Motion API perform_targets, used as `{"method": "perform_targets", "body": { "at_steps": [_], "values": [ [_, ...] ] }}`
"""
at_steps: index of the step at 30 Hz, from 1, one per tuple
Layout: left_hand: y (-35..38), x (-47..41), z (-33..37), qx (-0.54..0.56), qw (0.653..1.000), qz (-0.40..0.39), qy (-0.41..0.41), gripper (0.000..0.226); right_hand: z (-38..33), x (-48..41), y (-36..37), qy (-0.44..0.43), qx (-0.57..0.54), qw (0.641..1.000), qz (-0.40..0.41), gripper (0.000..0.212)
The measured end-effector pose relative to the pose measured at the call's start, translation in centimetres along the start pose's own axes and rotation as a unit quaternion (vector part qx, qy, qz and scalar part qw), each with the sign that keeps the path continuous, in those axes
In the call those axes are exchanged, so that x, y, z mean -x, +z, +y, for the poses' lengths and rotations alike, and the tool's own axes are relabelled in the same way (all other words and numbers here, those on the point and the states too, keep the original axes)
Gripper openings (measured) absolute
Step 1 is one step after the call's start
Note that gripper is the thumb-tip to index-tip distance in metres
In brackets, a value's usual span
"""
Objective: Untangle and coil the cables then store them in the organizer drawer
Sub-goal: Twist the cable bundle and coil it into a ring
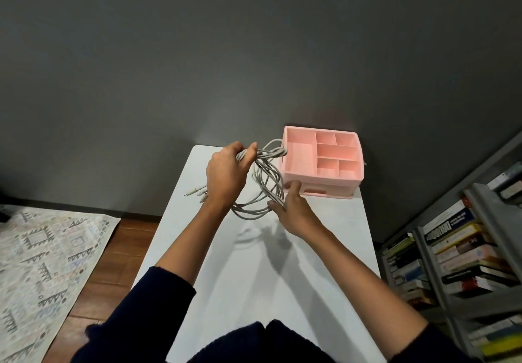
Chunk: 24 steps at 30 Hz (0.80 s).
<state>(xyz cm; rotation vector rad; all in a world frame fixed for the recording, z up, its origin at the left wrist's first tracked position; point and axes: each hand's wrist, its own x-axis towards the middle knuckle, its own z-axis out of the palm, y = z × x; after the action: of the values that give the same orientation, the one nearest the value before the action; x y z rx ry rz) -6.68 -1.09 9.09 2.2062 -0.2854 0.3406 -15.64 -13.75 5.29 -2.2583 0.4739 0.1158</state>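
Note:
A bundle of grey-white cables (264, 182) hangs in loose loops above the white table (254, 263). My left hand (226, 173) grips the top of the bundle, with plug ends (195, 192) sticking out to its left. My right hand (293, 207) holds the lower right side of the loops between thumb and fingers. Just behind the cables, at the table's far right corner, stands the pink organizer (323, 174). It has several open compartments on top, and its drawer (324, 191) at the bottom is shut.
A dark grey wall rises behind the table. A grey shelf rack (463, 263) packed with books stands close on the right. To the left lie a wooden floor and a patterned rug (42, 263).

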Motion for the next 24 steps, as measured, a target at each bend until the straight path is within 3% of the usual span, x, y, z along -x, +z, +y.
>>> {"method": "perform_targets", "body": {
  "at_steps": [3,5,8,12,17,24],
  "values": [
    [0.2,0.2,-1.2,-0.041,0.999,0.012,-0.013,0.049,-1.0,0.2,-0.8,-0.070,0.117,0.987,0.084,0.039],
    [0.4,0.5,-2.0,-0.042,0.999,0.004,-0.025,0.049,-2.1,0.1,-1.6,-0.137,0.135,0.977,0.090,0.031],
    [0.8,0.8,-2.8,-0.023,0.998,-0.018,-0.050,0.046,-3.4,0.1,-2.7,-0.207,0.030,0.977,0.036,0.023],
    [0.5,0.3,-4.0,-0.020,0.997,-0.016,-0.066,0.046,-3.8,-0.1,-3.8,-0.252,-0.074,0.964,0.032,0.026],
    [0.3,0.0,-5.1,-0.073,0.996,-0.019,-0.045,0.043,-3.8,-0.2,-4.8,-0.247,-0.185,0.949,0.066,0.031],
    [-1.1,-1.6,-6.6,-0.175,0.984,-0.017,0.018,0.044,-0.8,-0.6,-5.8,-0.186,-0.250,0.940,0.136,0.032]
  ]
}}
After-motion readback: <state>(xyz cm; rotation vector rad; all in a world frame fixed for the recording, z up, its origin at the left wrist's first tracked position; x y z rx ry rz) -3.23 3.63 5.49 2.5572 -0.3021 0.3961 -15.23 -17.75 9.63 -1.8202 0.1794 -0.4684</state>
